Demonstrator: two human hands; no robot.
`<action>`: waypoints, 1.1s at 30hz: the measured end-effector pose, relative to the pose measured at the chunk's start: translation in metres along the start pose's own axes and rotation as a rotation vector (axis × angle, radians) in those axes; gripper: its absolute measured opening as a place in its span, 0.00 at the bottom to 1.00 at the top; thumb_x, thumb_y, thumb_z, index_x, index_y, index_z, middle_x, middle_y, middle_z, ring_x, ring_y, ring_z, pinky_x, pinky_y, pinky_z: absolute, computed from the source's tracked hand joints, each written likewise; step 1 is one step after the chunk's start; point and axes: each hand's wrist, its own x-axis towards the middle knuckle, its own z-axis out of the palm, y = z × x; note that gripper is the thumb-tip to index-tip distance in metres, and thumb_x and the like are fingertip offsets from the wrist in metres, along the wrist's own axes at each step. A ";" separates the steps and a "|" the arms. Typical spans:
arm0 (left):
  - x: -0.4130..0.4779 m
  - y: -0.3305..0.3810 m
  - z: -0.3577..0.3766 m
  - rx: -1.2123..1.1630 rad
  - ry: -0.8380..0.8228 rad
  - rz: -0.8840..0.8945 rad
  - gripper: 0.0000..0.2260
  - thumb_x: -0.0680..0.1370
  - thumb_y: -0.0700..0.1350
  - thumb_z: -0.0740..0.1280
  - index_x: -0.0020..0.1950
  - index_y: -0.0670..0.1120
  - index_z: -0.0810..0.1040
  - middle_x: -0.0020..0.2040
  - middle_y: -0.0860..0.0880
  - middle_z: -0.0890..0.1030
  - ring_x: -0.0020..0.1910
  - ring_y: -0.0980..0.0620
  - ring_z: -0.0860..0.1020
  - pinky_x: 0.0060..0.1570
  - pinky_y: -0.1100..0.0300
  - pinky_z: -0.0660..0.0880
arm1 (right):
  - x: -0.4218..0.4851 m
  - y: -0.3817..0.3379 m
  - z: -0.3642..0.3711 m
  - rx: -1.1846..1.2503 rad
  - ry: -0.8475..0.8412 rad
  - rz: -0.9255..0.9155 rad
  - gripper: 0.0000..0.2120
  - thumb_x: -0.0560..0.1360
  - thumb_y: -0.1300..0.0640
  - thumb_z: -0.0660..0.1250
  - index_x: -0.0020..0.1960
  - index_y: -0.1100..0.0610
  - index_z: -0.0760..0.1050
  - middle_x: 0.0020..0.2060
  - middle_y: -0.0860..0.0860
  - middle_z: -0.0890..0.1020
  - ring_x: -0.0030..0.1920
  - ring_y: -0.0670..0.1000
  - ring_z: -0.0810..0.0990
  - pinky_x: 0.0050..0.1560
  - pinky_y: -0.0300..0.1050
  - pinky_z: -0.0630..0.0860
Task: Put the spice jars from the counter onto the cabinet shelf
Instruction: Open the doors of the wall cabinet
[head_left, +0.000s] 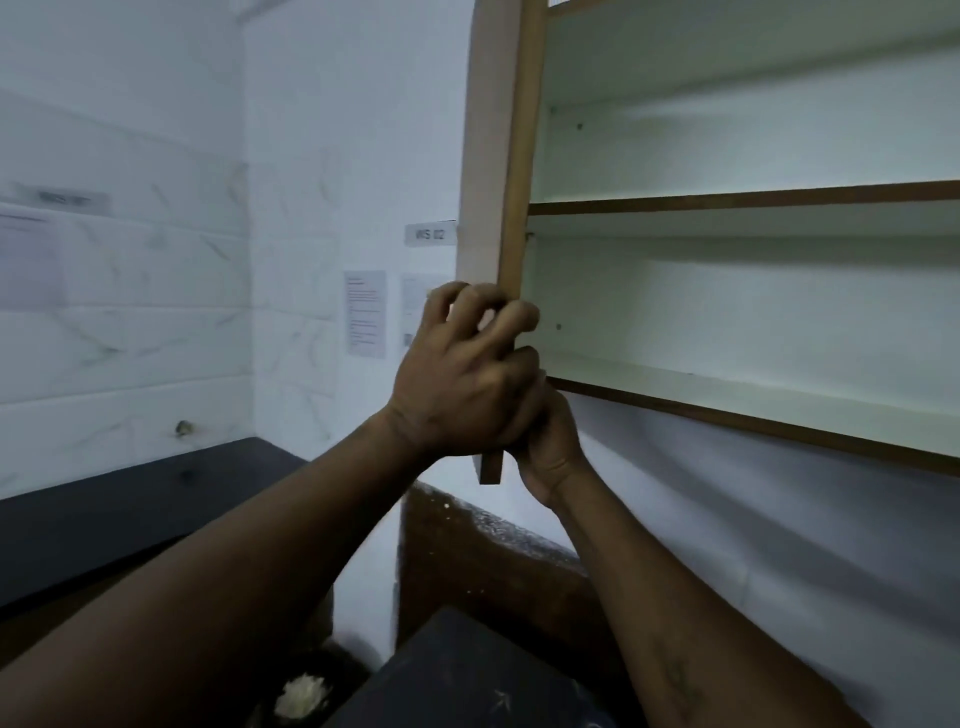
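A wall cabinet stands open, its wooden door (511, 156) swung out edge-on toward me. My left hand (462, 379) grips the lower edge of that door, fingers curled round it. My right hand (550, 441) is just below and behind the left one, against the door's bottom corner; its fingers are hidden. The lower shelf (753, 410) and the upper shelf (727, 200) are white with brown front edges and hold nothing. No spice jars are in view.
A dark counter (104, 525) runs along the tiled wall at left. Another dark countertop (467, 670) lies below my arms, with a small white object (301, 693) beside it. Paper notices (365, 313) hang on the wall behind the door.
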 end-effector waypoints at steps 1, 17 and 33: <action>-0.007 -0.010 -0.011 0.015 -0.013 -0.010 0.13 0.76 0.51 0.66 0.36 0.44 0.78 0.55 0.45 0.82 0.56 0.38 0.74 0.56 0.43 0.67 | 0.000 0.004 0.016 -0.006 -0.010 0.003 0.12 0.76 0.49 0.63 0.45 0.43 0.86 0.42 0.50 0.86 0.43 0.49 0.83 0.42 0.49 0.80; -0.132 -0.171 -0.106 0.389 -0.542 -0.190 0.14 0.73 0.45 0.60 0.51 0.47 0.83 0.67 0.47 0.76 0.70 0.37 0.67 0.60 0.43 0.67 | 0.037 0.066 0.195 -0.778 0.008 -0.140 0.12 0.77 0.48 0.72 0.60 0.48 0.80 0.53 0.43 0.84 0.54 0.49 0.82 0.55 0.45 0.80; -0.188 -0.209 -0.107 0.378 -0.794 -0.298 0.18 0.74 0.53 0.65 0.59 0.49 0.84 0.68 0.49 0.79 0.78 0.38 0.60 0.75 0.35 0.52 | 0.055 0.114 0.248 -1.259 -0.049 -0.289 0.21 0.77 0.57 0.69 0.70 0.52 0.75 0.67 0.48 0.78 0.62 0.55 0.79 0.62 0.52 0.79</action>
